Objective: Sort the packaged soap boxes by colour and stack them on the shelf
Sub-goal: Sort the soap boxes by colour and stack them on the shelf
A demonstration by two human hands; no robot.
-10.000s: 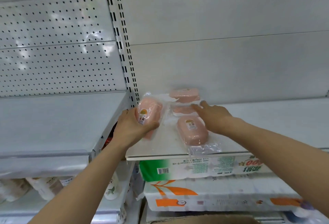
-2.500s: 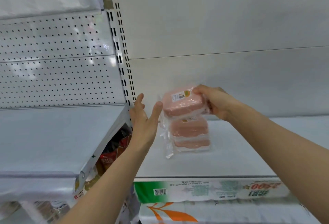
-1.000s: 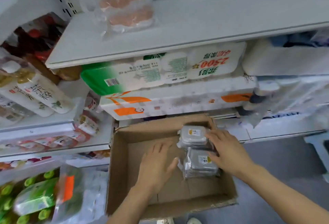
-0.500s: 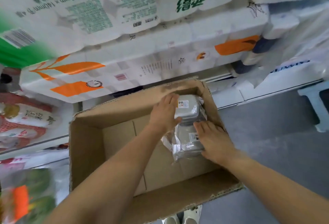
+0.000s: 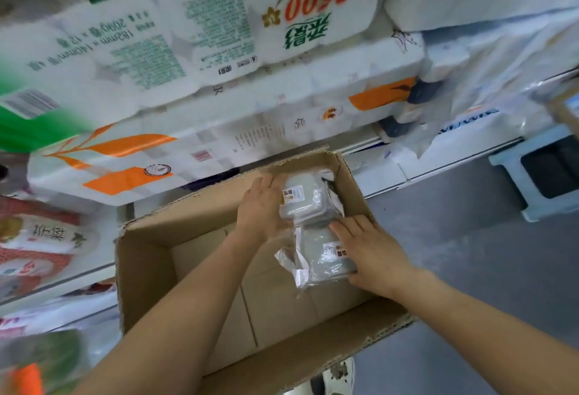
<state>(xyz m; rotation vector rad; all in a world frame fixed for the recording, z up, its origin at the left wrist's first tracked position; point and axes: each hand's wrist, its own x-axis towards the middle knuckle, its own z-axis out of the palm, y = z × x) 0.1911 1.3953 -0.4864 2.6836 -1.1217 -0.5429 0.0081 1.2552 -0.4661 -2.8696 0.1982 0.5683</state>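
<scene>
both hands were down in the cardboard box (image 5: 150, 272) on the floor, gathering grey soap packs against its far right wall. my left hand (image 5: 261, 209) cupped the side of the upper grey pack (image 5: 300, 198), fingers curled around its edge, seemingly to steady it for lifting. my right hand (image 5: 372, 253) lay over the lower grey pack (image 5: 326, 256), fingers pressing its crinkled plastic wrap, thumb tucked under the near edge; i judged it a grip. the two packs touched, one overlapping the other, which let me take the same colour in one go. bundled tissue rolls (image 5: 219, 49) filled the shelf above the box.
</scene>
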